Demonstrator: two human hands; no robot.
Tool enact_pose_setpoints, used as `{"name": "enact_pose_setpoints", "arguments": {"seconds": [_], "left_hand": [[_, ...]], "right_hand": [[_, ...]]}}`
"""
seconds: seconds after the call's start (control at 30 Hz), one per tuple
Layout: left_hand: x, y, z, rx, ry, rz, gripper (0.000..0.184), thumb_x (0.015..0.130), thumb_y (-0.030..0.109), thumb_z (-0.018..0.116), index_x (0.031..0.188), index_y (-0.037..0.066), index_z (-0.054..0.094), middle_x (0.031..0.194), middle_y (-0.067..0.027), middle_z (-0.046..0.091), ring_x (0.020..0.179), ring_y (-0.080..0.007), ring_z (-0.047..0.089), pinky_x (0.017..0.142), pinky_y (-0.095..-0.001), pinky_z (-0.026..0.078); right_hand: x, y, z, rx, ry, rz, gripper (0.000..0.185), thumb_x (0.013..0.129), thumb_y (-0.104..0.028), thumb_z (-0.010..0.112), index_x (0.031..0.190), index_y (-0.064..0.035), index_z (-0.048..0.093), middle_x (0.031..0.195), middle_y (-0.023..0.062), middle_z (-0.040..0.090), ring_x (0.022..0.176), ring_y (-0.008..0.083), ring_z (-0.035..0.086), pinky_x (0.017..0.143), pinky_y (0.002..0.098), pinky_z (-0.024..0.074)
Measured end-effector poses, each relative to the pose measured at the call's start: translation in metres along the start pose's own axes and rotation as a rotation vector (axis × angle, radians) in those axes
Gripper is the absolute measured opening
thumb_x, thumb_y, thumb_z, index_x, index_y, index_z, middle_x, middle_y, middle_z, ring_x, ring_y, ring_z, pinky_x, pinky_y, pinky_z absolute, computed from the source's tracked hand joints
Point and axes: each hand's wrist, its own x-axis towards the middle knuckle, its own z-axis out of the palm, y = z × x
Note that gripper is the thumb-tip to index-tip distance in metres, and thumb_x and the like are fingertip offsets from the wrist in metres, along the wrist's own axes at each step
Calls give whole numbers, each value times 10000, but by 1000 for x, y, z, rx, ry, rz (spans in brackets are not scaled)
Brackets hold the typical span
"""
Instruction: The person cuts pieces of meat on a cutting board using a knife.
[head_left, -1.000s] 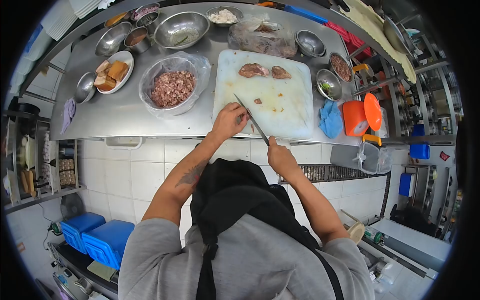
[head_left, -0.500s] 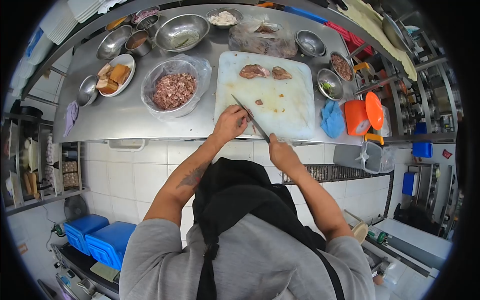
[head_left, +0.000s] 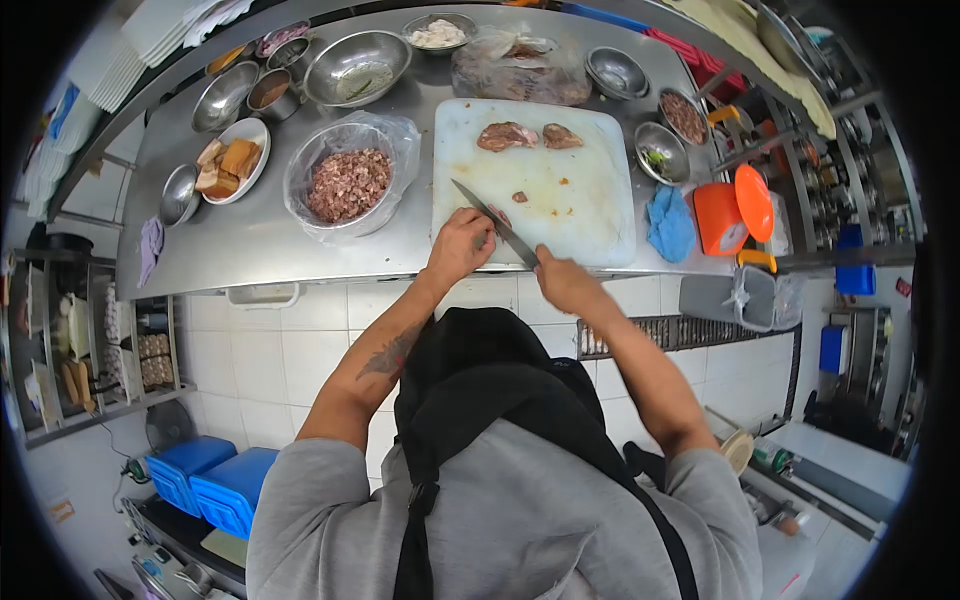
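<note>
My right hand (head_left: pixel 568 281) is closed round the handle of a kitchen knife (head_left: pixel 514 237). The blade slants up and left across the near left part of a white cutting board (head_left: pixel 590 215). Beside the blade, the curled fingers of my left hand (head_left: pixel 461 246) press on a small piece of meat (head_left: pixel 501 214), mostly hidden by the fingers and knife. A scrap of meat (head_left: pixel 519 197) lies just beyond the blade. Farther back on the board rest a larger chunk of meat (head_left: pixel 506 136) and a smaller chunk (head_left: pixel 561 136).
Left of the board stands a plastic-lined bowl of chopped meat (head_left: pixel 348 186), with a plate of pale and brown blocks (head_left: pixel 258 172) beyond. Metal bowls (head_left: pixel 357 70) and a bagged item (head_left: pixel 520 68) line the back. Rightward are a blue cloth (head_left: pixel 670 224) and an orange scale (head_left: pixel 718 221).
The knife blade has tilted flatter, its tip shifting left and upward near my left fingers. My right hand has moved slightly with the handle. The whole view has shifted a little.
</note>
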Motion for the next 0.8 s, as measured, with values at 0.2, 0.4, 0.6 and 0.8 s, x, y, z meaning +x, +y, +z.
{"name": "enact_pose_setpoints", "arguments": {"seconds": [0.2, 0.4, 0.6, 0.8], "left_hand": [[2, 12, -22, 27, 28, -382, 99, 877, 32, 725, 968, 30, 688, 990, -112, 699, 892, -237, 703, 800, -357, 575], [62, -8, -14, -1484, 1, -1083, 181, 1032, 95, 621, 1166, 1, 697, 1093, -98, 735, 925, -226, 713, 806, -356, 577], [79, 24, -40, -11, -698, -366, 152, 910, 175, 774, 1027, 78, 769, 1074, -108, 714, 988, -233, 709, 890, -362, 566], [52, -3, -38, 95, -782, 11, 170, 801, 148, 829, 956, 104, 774, 1126, -111, 690, 1071, -326, 664, 946, -413, 541]], "right_hand": [[-4, 0, -55, 495, -246, 104, 271, 1103, -257, 483, 1243, -24, 465, 724, 91, 540, 459, 163, 539, 423, 342, 462], [-7, 3, -58, 1005, -354, 147, 264, 1107, -290, 516, 1302, -115, 479, 714, -15, 437, 458, 57, 357, 409, 257, 391], [-27, 45, -53, 922, -82, 139, 215, 1097, -260, 503, 1215, -82, 480, 699, 0, 458, 452, 83, 424, 398, 284, 413], [-52, 65, -39, 779, -38, 199, 311, 1089, -273, 504, 1210, 11, 466, 770, 99, 557, 487, 173, 560, 425, 349, 484]]}}
